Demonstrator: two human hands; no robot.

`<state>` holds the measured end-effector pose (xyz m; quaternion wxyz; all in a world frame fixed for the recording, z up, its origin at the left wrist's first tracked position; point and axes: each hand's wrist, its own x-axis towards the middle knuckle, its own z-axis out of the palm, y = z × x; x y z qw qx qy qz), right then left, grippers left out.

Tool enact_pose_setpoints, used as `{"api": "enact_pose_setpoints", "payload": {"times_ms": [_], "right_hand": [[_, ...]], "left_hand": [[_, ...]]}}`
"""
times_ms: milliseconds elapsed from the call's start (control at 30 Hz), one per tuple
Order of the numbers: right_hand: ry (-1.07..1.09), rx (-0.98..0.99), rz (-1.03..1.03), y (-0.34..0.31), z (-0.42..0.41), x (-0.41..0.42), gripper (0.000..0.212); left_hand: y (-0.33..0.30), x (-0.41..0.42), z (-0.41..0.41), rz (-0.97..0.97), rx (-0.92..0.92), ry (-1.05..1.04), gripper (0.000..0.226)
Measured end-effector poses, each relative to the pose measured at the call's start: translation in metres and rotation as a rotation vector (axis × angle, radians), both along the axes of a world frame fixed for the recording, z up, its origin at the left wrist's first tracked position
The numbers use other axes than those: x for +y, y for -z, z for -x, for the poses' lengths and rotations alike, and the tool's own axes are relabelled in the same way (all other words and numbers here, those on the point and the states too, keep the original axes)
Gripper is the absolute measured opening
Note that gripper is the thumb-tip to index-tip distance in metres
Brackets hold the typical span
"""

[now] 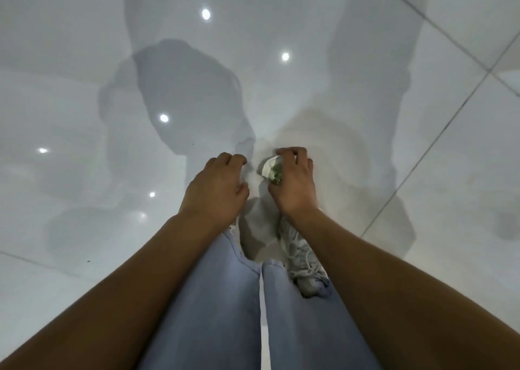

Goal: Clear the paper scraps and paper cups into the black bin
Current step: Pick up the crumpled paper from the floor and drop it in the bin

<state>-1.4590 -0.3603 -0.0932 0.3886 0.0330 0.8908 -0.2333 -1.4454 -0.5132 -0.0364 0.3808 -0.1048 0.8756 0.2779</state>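
Note:
I look straight down at a glossy white tiled floor (84,116). My right hand (291,185) grips a crumpled white paper cup with a green print (271,169), low over the floor in front of my feet. My left hand (218,189) hovers just left of it with fingers curled downward. Whether the left hand holds a white scrap I cannot tell, since its fingertips hide what is under them. The black bin is out of view.
My legs in light blue jeans (225,299) and grey-white sneakers (302,254) fill the lower middle. Dark grout lines (439,133) cross the floor at right. Ceiling lights and my shadow reflect in the tiles.

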Motion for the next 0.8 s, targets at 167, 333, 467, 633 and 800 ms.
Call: {"api": "enact_pose_setpoints", "payload": {"times_ms": [167, 333, 467, 633, 800], "right_hand": [[-0.017, 0.025, 0.065, -0.079, 0.008, -0.009, 0.062], [-0.065, 0.070, 0.088, -0.197, 0.035, -0.026, 0.063], [-0.156, 0.080, 0.097, -0.296, 0.061, -0.044, 0.068], [-0.200, 0.120, 0.121, -0.406, 0.098, -0.072, 0.075], [-0.209, 0.194, 0.152, -0.482, 0.131, -0.107, 0.068]], "left_hand": [[-0.061, -0.002, 0.015, 0.006, -0.063, 0.002, 0.039], [-0.163, -0.012, 0.038, -0.034, -0.068, -0.027, 0.041], [-0.256, -0.029, 0.061, -0.027, -0.005, 0.008, 0.053], [-0.359, -0.052, 0.092, 0.008, 0.059, 0.125, 0.065], [-0.427, -0.074, 0.132, -0.044, 0.127, 0.057, 0.079]]}}
